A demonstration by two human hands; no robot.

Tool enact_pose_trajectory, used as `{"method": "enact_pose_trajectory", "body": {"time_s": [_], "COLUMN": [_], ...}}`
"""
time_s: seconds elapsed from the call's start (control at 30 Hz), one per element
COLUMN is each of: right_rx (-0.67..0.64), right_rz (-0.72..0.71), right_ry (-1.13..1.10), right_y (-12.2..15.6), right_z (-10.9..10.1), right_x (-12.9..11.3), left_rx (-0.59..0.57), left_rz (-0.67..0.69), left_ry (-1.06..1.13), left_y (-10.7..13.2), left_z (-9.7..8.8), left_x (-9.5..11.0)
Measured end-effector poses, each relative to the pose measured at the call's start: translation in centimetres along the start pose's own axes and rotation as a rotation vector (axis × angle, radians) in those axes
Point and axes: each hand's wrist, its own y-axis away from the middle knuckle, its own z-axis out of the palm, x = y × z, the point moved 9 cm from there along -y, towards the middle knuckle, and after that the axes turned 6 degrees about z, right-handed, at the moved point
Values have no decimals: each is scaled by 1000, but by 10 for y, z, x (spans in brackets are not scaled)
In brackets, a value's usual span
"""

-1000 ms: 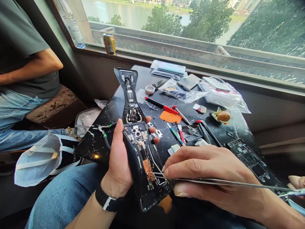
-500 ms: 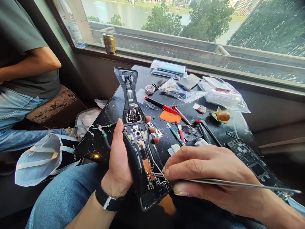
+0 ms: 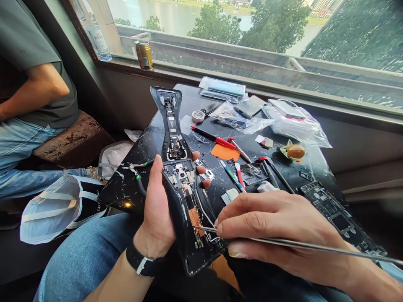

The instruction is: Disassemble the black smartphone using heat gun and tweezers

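Tweezers (image 3: 283, 241) are pointing into an opened phone (image 3: 204, 205)

The left hand (image 3: 154, 209) is gripping the phone at the near edge of the dark table (image 3: 121, 195), its thumb lying along 1 side and its fingers curling round the other. A long dark panel (image 3: 172, 126) is extending from the phone's far end. The right hand (image 3: 277, 226) is pinching the tweezers between thumb and fingers, closed around the shanks. The 2 tips are sitting nearly together at the copper-coloured patch (image 3: 195, 214) in the phone's nearer half; whether they are touching it, I cannot tell.

A 2nd opened phone (image 3: 341, 220) is lying beyond the right hand. Green-and-black pliers (image 3: 139, 179) are resting on the table left of the phone. A tape roll (image 3: 197, 120), a red-and-black pen (image 3: 210, 136) and an orange sheet (image 3: 225, 152) are lying farther back. A can (image 3: 144, 55) is standing on the window ledge (image 3: 176, 74), and another person (image 3: 37, 84) is sitting at far left.
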Motion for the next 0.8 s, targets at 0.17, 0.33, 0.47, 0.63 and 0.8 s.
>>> {"method": "enact_pose_trajectory", "body": {"time_s": [0.17, 0.33, 0.47, 0.63, 0.8], "right_rx": [1, -7, 2, 0, -4], "right_rz": [8, 29, 23, 19, 19], "right_ry": [21, 3, -9, -15, -17], "right_y": [1, 2, 2, 2, 3], "right_z": [0, 0, 0, 1, 1], "right_x": [1, 3, 3, 3, 2], "left_rx": [-19, -46, -38, -45, -70], "left_rz": [-8, -13, -19, -26, -26], "left_ry": [9, 20, 21, 33, 44], "left_y": [0, -1, -2, -1, 0], "left_z": [-1, 1, 2, 2, 3], "left_x": [0, -1, -3, -3, -2]}}
